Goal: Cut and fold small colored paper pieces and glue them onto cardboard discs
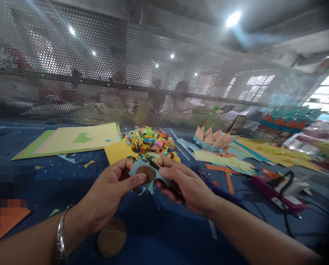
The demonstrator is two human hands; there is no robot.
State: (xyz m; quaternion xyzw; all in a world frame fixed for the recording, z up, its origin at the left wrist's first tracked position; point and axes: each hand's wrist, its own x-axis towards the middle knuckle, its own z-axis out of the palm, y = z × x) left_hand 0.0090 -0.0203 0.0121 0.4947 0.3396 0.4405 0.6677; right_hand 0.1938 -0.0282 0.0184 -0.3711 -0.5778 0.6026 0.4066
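Note:
My left hand (pixel 109 189) pinches a piece of light blue paper (pixel 133 167), with its thumb pressing a brown cardboard disc (pixel 146 173) flat against it. In my right hand (pixel 181 182) is a pair of scissors (pixel 152 162); the dark blades are at the upper edge of the paper, and the handles are mostly hidden by the fingers. The right fingertips are close beside the paper's right side. A second brown disc (pixel 111 237) lies on the blue tabletop below my left wrist.
Beyond my hands is a heap of colourful paper scraps (pixel 150 141). Stacked paper sheets (pixel 76 138) lie to the left. On the right are pointed paper pieces (pixel 212 136), orange strips (pixel 228 178) and a purple power strip (pixel 277 193) with cables. A perforated metal screen (pixel 103 70) stands behind.

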